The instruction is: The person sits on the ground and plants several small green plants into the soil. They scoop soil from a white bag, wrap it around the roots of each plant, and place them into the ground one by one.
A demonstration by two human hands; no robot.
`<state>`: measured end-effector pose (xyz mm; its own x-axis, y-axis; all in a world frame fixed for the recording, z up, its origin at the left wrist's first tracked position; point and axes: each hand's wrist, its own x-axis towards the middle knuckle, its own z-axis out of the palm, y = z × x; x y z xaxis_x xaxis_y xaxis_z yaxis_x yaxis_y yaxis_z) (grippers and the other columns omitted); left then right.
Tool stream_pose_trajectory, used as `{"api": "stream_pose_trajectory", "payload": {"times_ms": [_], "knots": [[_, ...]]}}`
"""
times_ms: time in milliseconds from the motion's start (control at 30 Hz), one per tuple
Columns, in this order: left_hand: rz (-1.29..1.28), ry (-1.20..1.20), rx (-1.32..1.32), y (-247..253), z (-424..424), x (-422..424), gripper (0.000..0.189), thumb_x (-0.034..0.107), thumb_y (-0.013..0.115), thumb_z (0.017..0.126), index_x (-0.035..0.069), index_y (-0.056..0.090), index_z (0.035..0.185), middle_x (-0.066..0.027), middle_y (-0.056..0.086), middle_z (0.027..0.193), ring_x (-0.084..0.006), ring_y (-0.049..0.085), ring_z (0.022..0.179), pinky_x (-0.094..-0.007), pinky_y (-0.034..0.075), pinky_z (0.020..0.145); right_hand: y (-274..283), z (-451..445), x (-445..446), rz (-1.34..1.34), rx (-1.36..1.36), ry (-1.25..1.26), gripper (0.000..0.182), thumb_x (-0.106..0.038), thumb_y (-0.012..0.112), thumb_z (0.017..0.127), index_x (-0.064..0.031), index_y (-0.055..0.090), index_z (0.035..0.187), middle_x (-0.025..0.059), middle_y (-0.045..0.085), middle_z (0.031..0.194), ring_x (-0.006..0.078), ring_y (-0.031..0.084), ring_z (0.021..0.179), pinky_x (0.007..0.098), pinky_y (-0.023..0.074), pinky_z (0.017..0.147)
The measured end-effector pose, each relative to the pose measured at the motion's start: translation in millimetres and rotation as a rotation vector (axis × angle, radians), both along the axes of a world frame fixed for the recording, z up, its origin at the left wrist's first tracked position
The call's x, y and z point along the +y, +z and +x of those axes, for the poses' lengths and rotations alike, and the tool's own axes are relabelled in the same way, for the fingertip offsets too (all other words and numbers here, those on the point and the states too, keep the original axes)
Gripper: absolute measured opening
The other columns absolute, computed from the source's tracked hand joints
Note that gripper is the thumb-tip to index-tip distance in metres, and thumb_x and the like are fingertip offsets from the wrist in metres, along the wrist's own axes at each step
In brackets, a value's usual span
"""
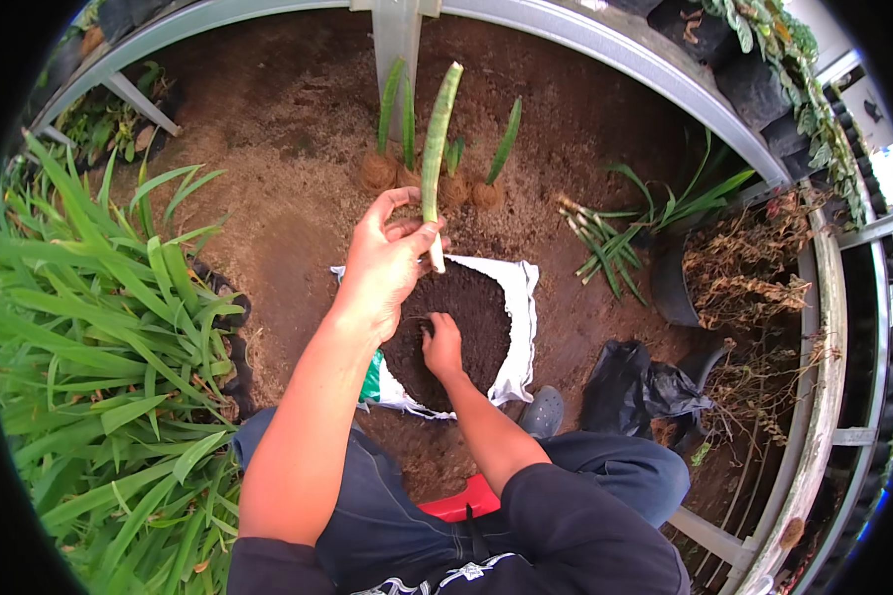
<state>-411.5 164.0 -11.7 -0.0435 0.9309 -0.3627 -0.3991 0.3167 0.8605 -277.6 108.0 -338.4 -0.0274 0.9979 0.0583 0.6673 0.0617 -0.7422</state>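
My left hand (391,253) is raised over the far edge of a white sack (522,297), shut on a long green cylindrical leaf cutting (435,149), likely snake plant, held near its pale lower end. The leaf stands almost upright in view. Dark soil (476,312) fills the sack's wide opening. My right hand (443,343) is down at this soil, fingers bent and touching it; whether it pinches anything cannot be told. Beyond the sack, several short green leaves (504,141) rise from brown fibre-wrapped balls (487,195) on the ground.
Dense strappy green plants (119,335) crowd the left. Cut leaves (603,245) lie on the ground at right, near a black pot (673,286) of dried plants. A black plastic bag (625,387) lies below them. Metal frame rails (610,48) curve around. A red stool (465,502) is beneath me.
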Motion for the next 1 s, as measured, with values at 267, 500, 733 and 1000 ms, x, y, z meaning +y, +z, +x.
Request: {"api": "stream_pose_trajectory", "payload": {"times_ms": [267,500,733,1000], "knots": [[0.203,0.058,0.197,-21,2,-3,0.055,-0.003,0.077,0.082,-0.003,0.046,0.128,-0.0124,0.061,0.106,-0.0177,0.066,0.087,-0.0308,0.056,0.074,65,59,38,-0.836,1.215,-0.342,0.028,-0.034,0.060,0.098,-0.0098,0.071,0.109,0.0086,0.074,0.105,0.0249,0.069,0.095,0.0399,0.0556,0.088],[0.339,-0.271,0.579,-47,26,-22,0.036,0.001,0.080,0.081,-0.004,0.062,0.112,-0.0102,0.069,0.097,-0.0174,0.067,0.086,-0.0312,0.056,0.076,152,76,33,-0.781,1.392,-0.262,0.034,-0.038,0.056,0.099,-0.0095,0.070,0.111,0.0100,0.074,0.102,0.0269,0.070,0.094,0.0425,0.0555,0.088],[0.364,-0.284,0.530,-63,47,-34,0.022,-0.005,0.073,0.083,-0.006,0.062,0.102,-0.0128,0.072,0.087,-0.0179,0.072,0.079,-0.0320,0.059,0.068,190,87,27,-0.747,1.521,-0.199,0.027,-0.035,0.057,0.099,-0.0132,0.069,0.109,0.0059,0.074,0.101,0.0252,0.069,0.090,0.0461,0.0527,0.089],[0.441,-0.254,0.767,-44,50,-46,0.027,0.005,0.077,0.080,-0.002,0.063,0.102,-0.0116,0.068,0.093,-0.0240,0.067,0.084,-0.0381,0.053,0.078,233,60,14,-0.666,1.501,-0.212,0.028,-0.037,0.060,0.098,-0.0119,0.070,0.106,0.0045,0.072,0.095,0.0209,0.067,0.084,0.0414,0.0533,0.081]]}}
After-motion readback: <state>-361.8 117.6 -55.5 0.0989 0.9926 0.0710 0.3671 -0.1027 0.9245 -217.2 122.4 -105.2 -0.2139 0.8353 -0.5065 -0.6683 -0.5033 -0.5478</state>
